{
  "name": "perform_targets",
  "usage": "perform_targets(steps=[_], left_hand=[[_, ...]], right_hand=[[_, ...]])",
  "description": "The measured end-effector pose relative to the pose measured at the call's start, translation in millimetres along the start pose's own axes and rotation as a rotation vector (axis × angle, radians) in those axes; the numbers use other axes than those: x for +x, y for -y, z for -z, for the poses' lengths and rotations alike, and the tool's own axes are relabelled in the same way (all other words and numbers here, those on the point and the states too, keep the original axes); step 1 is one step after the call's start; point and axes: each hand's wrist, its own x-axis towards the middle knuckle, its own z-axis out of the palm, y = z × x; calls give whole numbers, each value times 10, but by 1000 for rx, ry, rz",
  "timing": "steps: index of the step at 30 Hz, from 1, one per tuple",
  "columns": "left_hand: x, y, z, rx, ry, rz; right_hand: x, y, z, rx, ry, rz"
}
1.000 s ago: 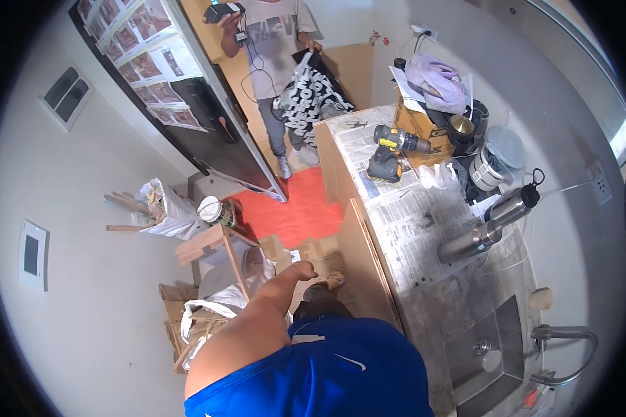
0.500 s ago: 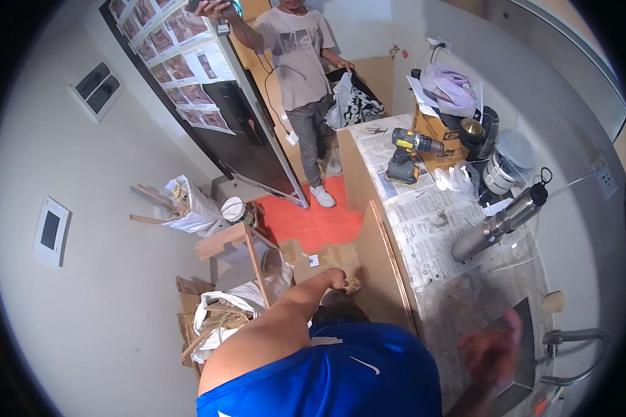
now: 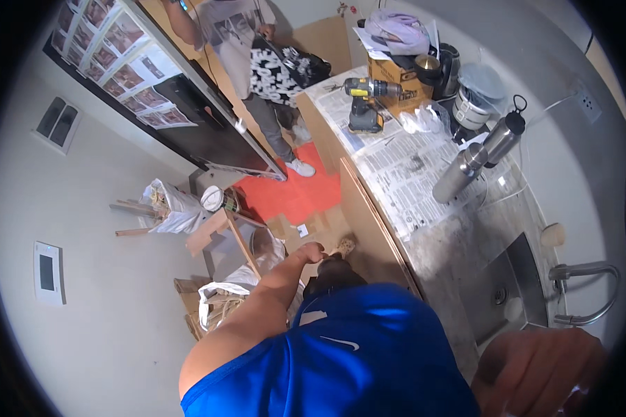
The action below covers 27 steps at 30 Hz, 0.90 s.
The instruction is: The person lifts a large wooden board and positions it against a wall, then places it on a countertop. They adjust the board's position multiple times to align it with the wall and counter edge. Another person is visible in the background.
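My left hand hangs low beside my dark-clad leg, above the cardboard-covered floor. Its fingers look curled in, and no object shows in them. Large and smeared at the lower right, my right hand is raised in front of the sink. Its fingers are bent, but their tips are cut off or hidden. Closest to it on the far side are the curved tap and a round beige piece. My blue shirt fills the lower middle.
The newspaper-covered counter holds two steel bottles, a cordless drill, a cardboard box and a white tub. A person with a patterned bag stands beyond. Left are a wooden stand and debris sacks.
The view has shifted, so the counter and floor sit higher and farther left. My right hand has risen from over the sink toward me, and now looks larger at the lower right.
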Motion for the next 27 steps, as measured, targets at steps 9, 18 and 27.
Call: perform_targets(steps=[9,18,27], left_hand=[[-255,-191,94,2,30,60],[-147,-240,138,-30,8,32],[-253,-304,271,-20,30,26]], right_hand=[[78,-28,34,15,47,-112],[141,-19,-136,42,-111,-248],[-159,-241,-121,20,-77,-31]])
